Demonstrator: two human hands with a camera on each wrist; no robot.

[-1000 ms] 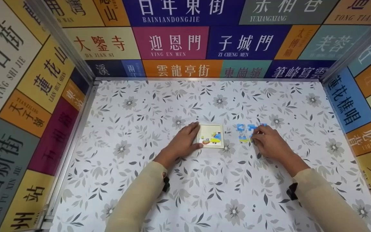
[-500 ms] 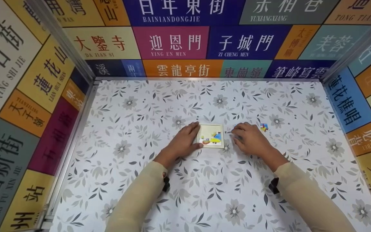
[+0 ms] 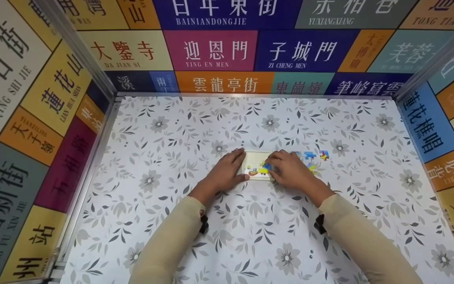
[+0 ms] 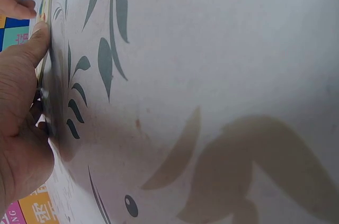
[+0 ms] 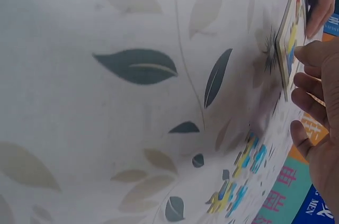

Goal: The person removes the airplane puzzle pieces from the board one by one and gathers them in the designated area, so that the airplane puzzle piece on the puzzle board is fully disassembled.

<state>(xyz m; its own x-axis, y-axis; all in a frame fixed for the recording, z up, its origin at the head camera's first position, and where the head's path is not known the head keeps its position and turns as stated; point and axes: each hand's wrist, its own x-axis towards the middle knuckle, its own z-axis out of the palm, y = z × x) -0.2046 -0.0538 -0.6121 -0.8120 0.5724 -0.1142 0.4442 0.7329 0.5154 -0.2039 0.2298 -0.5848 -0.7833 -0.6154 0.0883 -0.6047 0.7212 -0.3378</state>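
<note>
A small square puzzle board point(image 3: 253, 165) with a partly filled colourful picture lies mid-table. My left hand point(image 3: 227, 170) grips its left edge, fingers along the far corner and thumb point(image 4: 36, 44) against the near edge of the board point(image 4: 44, 65). My right hand point(image 3: 288, 170) rests over the board's right half with its fingers point(image 5: 310, 83) bent down beside the board point(image 5: 291, 49); whether they hold a piece is hidden. Several loose blue and yellow puzzle pieces point(image 3: 310, 157) lie just right of that hand, also seen as puzzle pieces point(image 5: 241, 173) in the right wrist view.
The table point(image 3: 211, 236) wears a grey floral cloth and is boxed in by walls of coloured sign panels point(image 3: 211, 51) at the left, back and right. A metal frame rail point(image 3: 89, 173) runs along the left edge.
My right hand left the loose pieces and moved left onto the board's right half, uncovering the pieces. The left hand and board stayed put.
</note>
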